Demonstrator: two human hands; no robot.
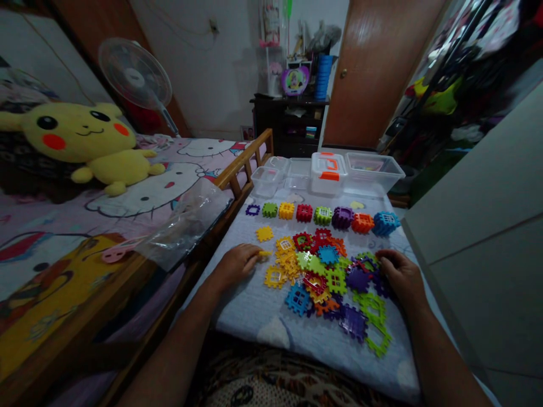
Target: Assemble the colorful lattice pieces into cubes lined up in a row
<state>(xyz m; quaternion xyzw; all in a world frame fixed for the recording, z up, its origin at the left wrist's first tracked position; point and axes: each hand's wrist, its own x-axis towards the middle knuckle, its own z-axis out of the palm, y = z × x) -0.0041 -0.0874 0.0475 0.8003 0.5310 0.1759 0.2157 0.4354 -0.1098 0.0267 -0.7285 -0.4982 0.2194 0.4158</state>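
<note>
My left hand (pixel 240 264) is closed in a pinch on a yellow interlocking tile (pixel 265 254), seen edge-on, at the left side of a loose pile. Above it a single yellow tile (pixel 264 233) lies flat. The pile holds notched plastic tiles in yellow, red, green, orange, blue and purple, among them a blue window tile (pixel 297 299) and a purple tile (pixel 353 322). At the pile's right edge, my right hand (pixel 401 275) has its fingers curled beside a green tile (pixel 369 260); what lies between its fingertips is too small to make out.
Behind the pile runs a row of colour-sorted stacks, from a purple frame tile (pixel 253 210) to a blue stack (pixel 386 223). Clear plastic boxes (pixel 369 169) and a lidded box with orange latches (pixel 328 174) stand at the far edge. A wooden bed rail (pixel 246 164) borders the left.
</note>
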